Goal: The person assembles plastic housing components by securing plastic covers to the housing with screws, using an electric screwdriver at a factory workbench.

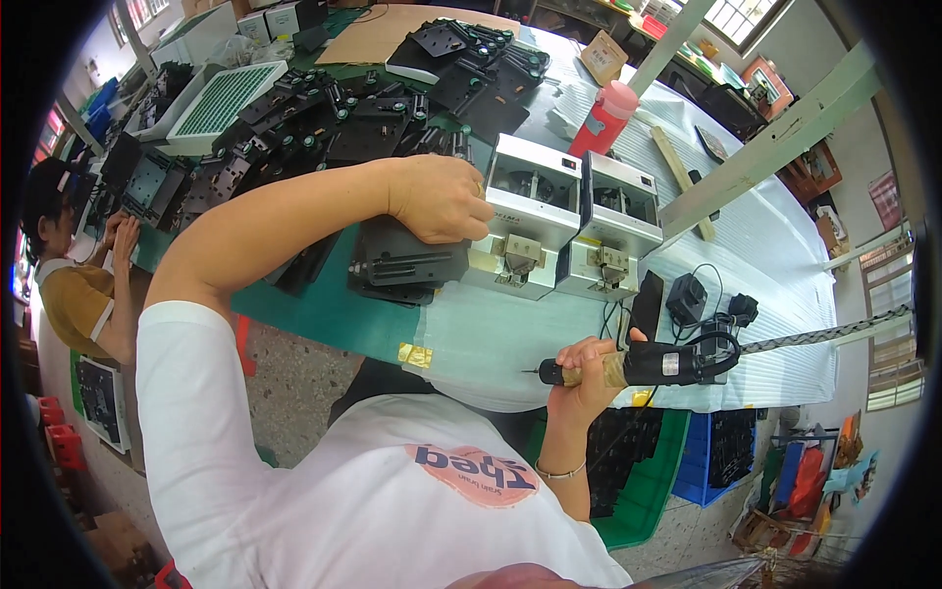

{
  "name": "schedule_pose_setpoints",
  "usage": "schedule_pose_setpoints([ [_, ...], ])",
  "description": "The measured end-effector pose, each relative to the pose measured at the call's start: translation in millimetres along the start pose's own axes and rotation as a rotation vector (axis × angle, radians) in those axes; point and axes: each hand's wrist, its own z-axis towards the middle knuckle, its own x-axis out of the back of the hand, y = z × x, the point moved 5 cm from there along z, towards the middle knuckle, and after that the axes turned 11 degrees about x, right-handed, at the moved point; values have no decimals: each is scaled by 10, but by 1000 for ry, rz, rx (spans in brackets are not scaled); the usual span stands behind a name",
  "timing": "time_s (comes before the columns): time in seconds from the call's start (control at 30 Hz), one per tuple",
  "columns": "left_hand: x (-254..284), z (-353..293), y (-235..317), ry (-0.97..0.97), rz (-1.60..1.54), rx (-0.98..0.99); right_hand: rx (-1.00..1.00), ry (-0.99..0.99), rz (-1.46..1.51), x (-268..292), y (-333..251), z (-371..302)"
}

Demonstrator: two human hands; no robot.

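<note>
My right hand (586,375) is wrapped round an electric screwdriver (657,363). The tool lies level, its thin bit pointing left over the near table edge. My left arm reaches across to the left screw feeder (530,216), a white box with a clear window. Beside its left wall, my left hand (440,198) is closed with curled fingers; what they hold, if anything, is hidden. Just below that hand lies a stack of black metal brackets (407,260). A second screw feeder (613,231) of the same kind stands close on the right.
Many black brackets (368,128) cover the table's left and far side, near a green-and-white tray (226,103). A pink bottle (605,116) stands behind the feeders. Power adapters (687,297) and cables lie right. Green (667,461) and blue bins (699,456) sit below. Another person (78,304) works at far left.
</note>
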Motion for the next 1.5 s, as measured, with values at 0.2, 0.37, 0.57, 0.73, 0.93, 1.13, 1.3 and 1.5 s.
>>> schedule_pose_setpoints([
  [0.2,28,-157,74,211,221,-34,-29,-1,0,-23,87,-36],
  [0.37,297,-300,63,470,118,337,-21,-63,-76,-134,134,-60],
  [0.57,311,-1432,2,974,-561,1290,-18,-67,-61,-100,82,-106],
  [0.73,351,-2448,61,758,88,1517,-32,-42,-59,-70,8,-66],
  [0.93,431,-3623,-174,211,47,2131,-29,-80,-138,-135,0,-15],
  [1.13,309,-4111,-229,-150,-251,2241,-55,-48,-173,-162,1,-31],
  [1.3,148,-4202,-382,29,-228,2093,-32,-54,-102,-213,-24,18],
  [1.5,206,-4233,-236,245,-250,1941,-60,-84,-23,-326,58,104],
])
